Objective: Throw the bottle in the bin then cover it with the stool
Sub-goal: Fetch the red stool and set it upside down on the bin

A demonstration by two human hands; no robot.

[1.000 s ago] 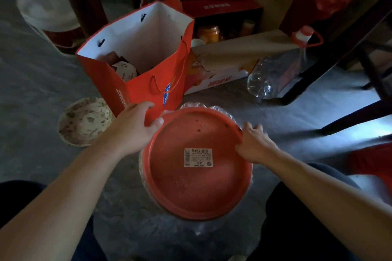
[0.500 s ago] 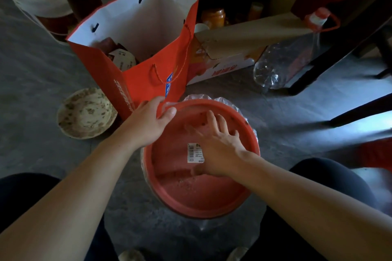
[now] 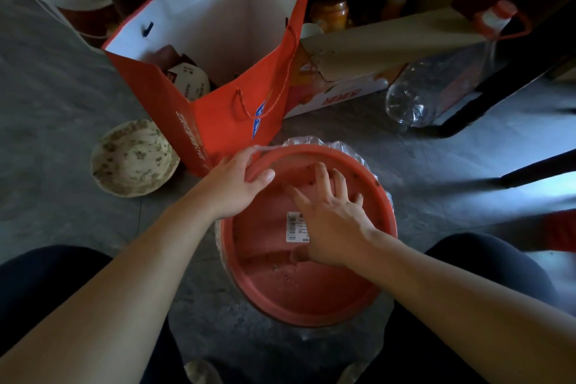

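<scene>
So the round red stool sits upside-ish over the bin, and all you really see of the bin is the crinkly clear plastic liner poking out around the stool's rim at the far side and a bit at the near edge. The left hand is clamped on the far-left part of the stool's rim, thumb hooked over the inside of the lip and fingers curled around the outside. The right hand lies flat and open on the stool's inner surface, fingers spread, palm partly covering a white barcode sticker; it's pressing on it rather than gripping anything. I can't tell if the bottle from the task is inside, since the stool hides whatever is in the bin. There is a big clear plastic bottle with a white cap and a red carry ring leaning against a cardboard box off to the right, well apart from the bin. Just behind the stool, an open red paper bag stands upright with some packaging in it. A patterned bowl sits on the grey floor to the left of the bag.
</scene>
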